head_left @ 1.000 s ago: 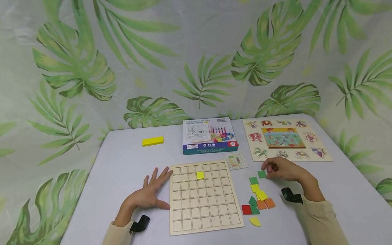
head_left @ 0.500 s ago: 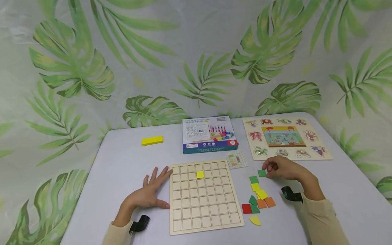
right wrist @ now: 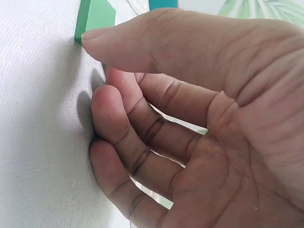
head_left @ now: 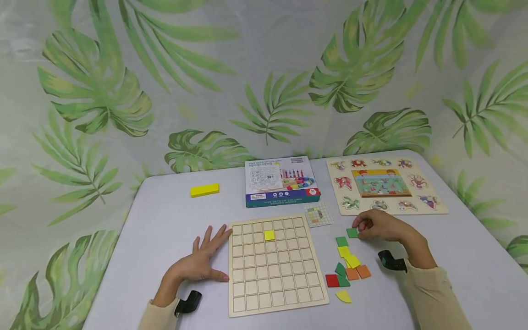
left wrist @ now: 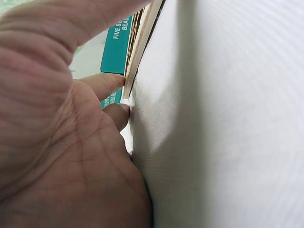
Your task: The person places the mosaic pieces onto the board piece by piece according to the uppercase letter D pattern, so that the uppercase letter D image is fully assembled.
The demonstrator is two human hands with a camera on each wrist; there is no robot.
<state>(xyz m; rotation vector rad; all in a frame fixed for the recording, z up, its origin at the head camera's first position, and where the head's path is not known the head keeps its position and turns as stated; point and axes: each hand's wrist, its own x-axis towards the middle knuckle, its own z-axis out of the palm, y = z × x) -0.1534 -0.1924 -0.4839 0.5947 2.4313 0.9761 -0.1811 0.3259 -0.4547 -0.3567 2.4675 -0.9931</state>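
Observation:
My left hand lies beside the wooden grid board with its fingers spread. Index fingertip and thumb tip meet the board's left edge; the left wrist view has a finger against the wooden edge. One yellow square tile sits on the grid near the top. To the right of the board, my right hand holds a green tile at the table between thumb and index finger. Up close, the thumb tip is on that green tile's corner, the other fingers curl, and the index tip is mostly hidden.
Loose green, yellow, orange and red tiles lie right of the board, some overlapping. A small printed pattern card lies by the board's top right corner. Behind stand a bead-toy box, a sea-animal puzzle board and a yellow block.
Both hands keep their places, the right one still at the same green tile. Only the camera view shifts slightly.

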